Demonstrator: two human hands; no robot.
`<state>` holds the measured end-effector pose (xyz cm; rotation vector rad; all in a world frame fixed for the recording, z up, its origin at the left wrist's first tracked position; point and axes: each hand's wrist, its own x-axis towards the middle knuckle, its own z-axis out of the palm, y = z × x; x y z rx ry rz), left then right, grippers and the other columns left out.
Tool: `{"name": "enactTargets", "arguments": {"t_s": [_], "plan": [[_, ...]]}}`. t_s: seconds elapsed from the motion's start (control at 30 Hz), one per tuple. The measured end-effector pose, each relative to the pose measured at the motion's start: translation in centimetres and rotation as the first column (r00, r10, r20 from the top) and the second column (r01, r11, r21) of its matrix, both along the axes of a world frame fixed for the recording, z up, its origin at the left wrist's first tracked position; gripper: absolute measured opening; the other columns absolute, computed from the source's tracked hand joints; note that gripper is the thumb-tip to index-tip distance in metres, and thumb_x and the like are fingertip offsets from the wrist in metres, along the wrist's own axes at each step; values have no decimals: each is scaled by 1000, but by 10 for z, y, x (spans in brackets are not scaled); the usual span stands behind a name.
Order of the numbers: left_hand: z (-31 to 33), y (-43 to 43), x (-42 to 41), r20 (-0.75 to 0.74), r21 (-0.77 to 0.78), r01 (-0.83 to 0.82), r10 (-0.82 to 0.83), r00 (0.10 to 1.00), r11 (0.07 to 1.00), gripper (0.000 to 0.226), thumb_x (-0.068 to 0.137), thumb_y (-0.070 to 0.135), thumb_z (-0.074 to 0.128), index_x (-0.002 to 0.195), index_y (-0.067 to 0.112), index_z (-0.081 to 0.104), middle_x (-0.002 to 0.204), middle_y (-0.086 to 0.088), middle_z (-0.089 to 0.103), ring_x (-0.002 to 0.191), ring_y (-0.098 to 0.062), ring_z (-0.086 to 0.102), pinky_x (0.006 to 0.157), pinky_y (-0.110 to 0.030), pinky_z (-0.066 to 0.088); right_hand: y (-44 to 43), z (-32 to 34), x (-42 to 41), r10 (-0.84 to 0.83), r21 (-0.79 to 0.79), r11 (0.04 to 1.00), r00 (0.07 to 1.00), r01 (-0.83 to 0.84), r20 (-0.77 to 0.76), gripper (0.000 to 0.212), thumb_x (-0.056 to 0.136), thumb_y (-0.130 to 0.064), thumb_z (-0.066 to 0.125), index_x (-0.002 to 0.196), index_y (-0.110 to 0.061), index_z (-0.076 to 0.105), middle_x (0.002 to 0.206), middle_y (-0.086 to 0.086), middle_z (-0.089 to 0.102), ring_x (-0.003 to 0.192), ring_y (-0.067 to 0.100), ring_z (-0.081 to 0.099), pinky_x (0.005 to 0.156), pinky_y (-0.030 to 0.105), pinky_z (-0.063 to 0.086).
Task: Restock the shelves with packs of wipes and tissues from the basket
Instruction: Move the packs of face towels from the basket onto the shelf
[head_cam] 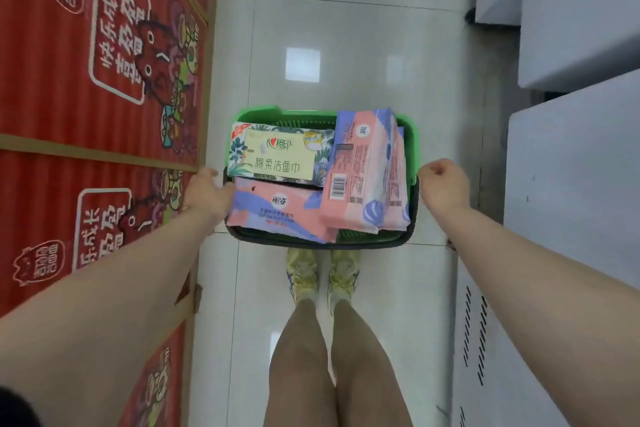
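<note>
Green basket [263, 114] over the tiled floor [346, 45], just ahead of the shoes [301, 274] | leaf-print tissue pack [280, 156] and pink wipes packs [360, 170] filled it to the rims | left hand [207, 192] gripped the left rim; right hand [445, 184] curled at the right rim, probably gripping | red cartons [86, 62] close on the left, white cabinets [571, 166] near on the right, aisle open ahead.

Glossy white tiled floor [346, 45] runs up the frame's middle, red printed cardboard cartons [69, 80] left, pale grey cabinets [571, 166] right.
</note>
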<state>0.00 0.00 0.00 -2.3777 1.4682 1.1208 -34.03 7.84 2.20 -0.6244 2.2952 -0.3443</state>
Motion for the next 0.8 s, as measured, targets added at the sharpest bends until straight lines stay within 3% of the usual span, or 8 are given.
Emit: {"name": "enactTargets", "arguments": {"t_s": [0.17,0.27,0.37,0.43,0.53,0.63,0.7,0.8], "plan": [[-36,-15,2,-65,91,-135,141,988,987,47,97,28,45,139,7,41,140,-19,47,124,-37,47,100,-38,38,-13,-39,-10,-110,131,986,992,100,68,18,90,-21,45,93,-6,54,88,9,54,84,29,52,64,31,37],[-54,-19,-8,-114,121,-209,223,968,970,49,102,36,30,142,9,38,145,-17,41,131,-35,40,105,-39,31,-15,-62,-5,-210,195,964,969,182,130,42,94,-33,40,119,-2,53,111,15,58,100,33,55,77,32,38],[-70,-26,-13,-139,139,-290,309,941,947,50,103,36,20,143,10,37,144,-19,41,131,-36,39,110,-44,28,-14,-84,-3,-329,256,927,919,273,215,53,94,-47,37,122,-3,53,112,13,59,96,31,57,81,34,43],[-80,-30,-11,-197,173,-394,423,884,903,60,96,54,23,135,15,48,131,-16,54,119,-35,50,107,-48,35,-13,-94,-2,-423,254,897,866,360,266,57,90,-54,42,115,-6,59,106,13,64,92,32,62,87,40,49],[-104,-37,6,-254,191,-521,555,792,832,77,66,77,31,108,22,65,113,-10,65,103,-32,61,98,-50,45,-17,-98,-4,-515,243,856,790,456,334,48,84,-55,52,100,-11,66,94,11,70,85,31,67,85,42,53],[-89,-40,2,-301,228,-535,581,756,814,56,78,62,35,90,18,67,100,-10,68,92,-29,62,91,-38,47,-18,-93,-3,-548,264,836,757,481,356,44,78,-54,57,94,-14,68,91,10,72,81,30,69,85,44,55],[-74,-42,-5,-342,216,-534,575,743,818,43,92,45,33,88,14,63,92,-11,64,80,-25,58,73,-30,42,-17,-82,-1,-547,261,836,768,483,334,39,78,-50,57,88,-13,66,90,10,70,80,29,67,82,40,55],[-53,-45,-3,-372,210,-545,582,723,812,38,87,44,35,78,16,60,88,-12,62,74,-25,57,69,-31,44,-15,-54,3,-554,252,831,786,497,276,43,74,-51,55,89,-12,65,90,10,69,80,30,66,80,39,54]]}}
